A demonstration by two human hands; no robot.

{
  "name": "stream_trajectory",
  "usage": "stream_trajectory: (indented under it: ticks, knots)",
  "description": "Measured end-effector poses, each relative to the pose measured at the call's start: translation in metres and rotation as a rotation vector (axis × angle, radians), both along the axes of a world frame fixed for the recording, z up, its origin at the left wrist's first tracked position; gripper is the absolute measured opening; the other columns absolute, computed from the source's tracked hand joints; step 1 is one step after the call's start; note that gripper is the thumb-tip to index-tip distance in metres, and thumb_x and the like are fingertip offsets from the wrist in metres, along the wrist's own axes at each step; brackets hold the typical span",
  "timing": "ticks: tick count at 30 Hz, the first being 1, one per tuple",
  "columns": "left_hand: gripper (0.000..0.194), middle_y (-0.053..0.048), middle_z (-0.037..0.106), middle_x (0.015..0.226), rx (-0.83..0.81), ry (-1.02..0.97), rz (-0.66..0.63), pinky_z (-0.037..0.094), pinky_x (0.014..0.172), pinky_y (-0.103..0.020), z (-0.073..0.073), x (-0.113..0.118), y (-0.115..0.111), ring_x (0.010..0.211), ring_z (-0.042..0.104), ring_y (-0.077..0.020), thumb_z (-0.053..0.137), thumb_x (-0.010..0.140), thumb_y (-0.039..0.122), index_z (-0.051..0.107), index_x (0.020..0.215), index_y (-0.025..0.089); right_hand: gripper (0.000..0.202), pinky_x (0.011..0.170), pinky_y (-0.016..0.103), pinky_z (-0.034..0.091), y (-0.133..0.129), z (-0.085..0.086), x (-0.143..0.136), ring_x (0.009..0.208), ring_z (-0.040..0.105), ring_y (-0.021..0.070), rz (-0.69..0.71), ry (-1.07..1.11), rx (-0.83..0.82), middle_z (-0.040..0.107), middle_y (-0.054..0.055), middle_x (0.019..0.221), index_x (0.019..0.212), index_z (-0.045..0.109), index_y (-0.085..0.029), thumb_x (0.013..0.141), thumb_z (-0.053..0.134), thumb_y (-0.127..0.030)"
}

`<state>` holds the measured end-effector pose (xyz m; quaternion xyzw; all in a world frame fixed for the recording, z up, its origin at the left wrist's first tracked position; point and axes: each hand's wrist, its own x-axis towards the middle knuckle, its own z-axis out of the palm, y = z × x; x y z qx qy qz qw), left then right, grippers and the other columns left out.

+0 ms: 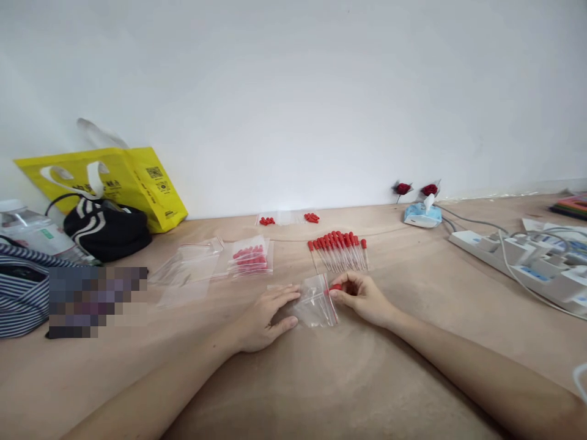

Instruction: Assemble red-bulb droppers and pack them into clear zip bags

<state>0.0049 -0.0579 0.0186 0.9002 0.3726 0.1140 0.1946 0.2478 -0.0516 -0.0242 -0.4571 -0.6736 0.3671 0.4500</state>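
A clear zip bag (315, 304) lies flat on the table between my hands, its red-striped mouth facing right. My left hand (266, 315) rests at the bag's left edge, thumb and fingers apart. At the mouth, my right hand (362, 298) pinches the red bulb (337, 287) of a dropper; its clear tube is hard to make out through the plastic. Just beyond lies a row of several droppers (339, 249) with red bulbs and thin clear tubes. Filled zip bags (251, 260) with red bulbs inside are stacked left of the row.
Flat clear bags (192, 263) lie to the left. Small groups of red bulbs (266, 221) sit near the wall. A yellow bag (151, 189), black pouch (107, 229) and bottle (39, 229) stand left. Tissues (422, 216) and a power strip (518, 263) with cables are right.
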Motion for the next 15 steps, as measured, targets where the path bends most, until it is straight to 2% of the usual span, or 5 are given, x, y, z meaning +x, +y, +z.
stream_trajectory:
  ticks: [3,7,10,15]
  knots:
    - [0.043,-0.006,0.043,0.133,-0.006,0.009,-0.007,0.028,0.102,-0.045,0.0005,-0.0001,0.0011,0.124,0.035,-0.0224,0.045,0.084,0.036,0.043,0.124,0.021,0.026,0.055,0.025,0.040,0.0019,0.0041,0.0059,0.059,0.047,0.0111,-0.008,-0.130,0.072,0.054,0.000,0.065,0.067,0.058,-0.018,0.065,0.065,-0.043]
    - [0.039,-0.005,0.045,0.131,-0.009,0.039,0.000,0.028,0.102,-0.044,0.0020,0.0002,0.0017,0.124,0.035,-0.0204,0.036,0.088,0.036,0.045,0.123,0.021,0.028,0.059,0.027,0.042,0.0037,0.0063,0.0079,0.064,0.050,0.0130,-0.019,-0.148,0.078,0.057,0.002,0.070,0.063,0.061,-0.017,0.066,0.065,-0.045]
    - [0.039,-0.005,0.045,0.131,0.020,0.064,-0.002,0.028,0.101,-0.044,0.0014,0.0014,0.0018,0.123,0.036,-0.0210,0.036,0.088,0.036,0.047,0.123,0.021,0.025,0.069,0.031,0.043,0.0035,0.0066,0.0068,0.073,0.054,0.0153,0.065,-0.175,0.115,0.059,0.003,0.078,0.070,0.066,-0.020,0.069,0.063,-0.044]
    - [0.041,-0.007,0.046,0.130,0.073,0.077,0.005,0.030,0.099,-0.044,-0.0012,0.0050,0.0013,0.121,0.039,-0.0223,0.043,0.085,0.038,0.049,0.120,0.020,0.020,0.083,0.039,0.037,0.0010,0.0093,0.0055,0.088,0.052,0.0180,0.221,-0.399,0.229,0.060,0.003,0.088,0.083,0.069,-0.029,0.081,0.052,-0.037]
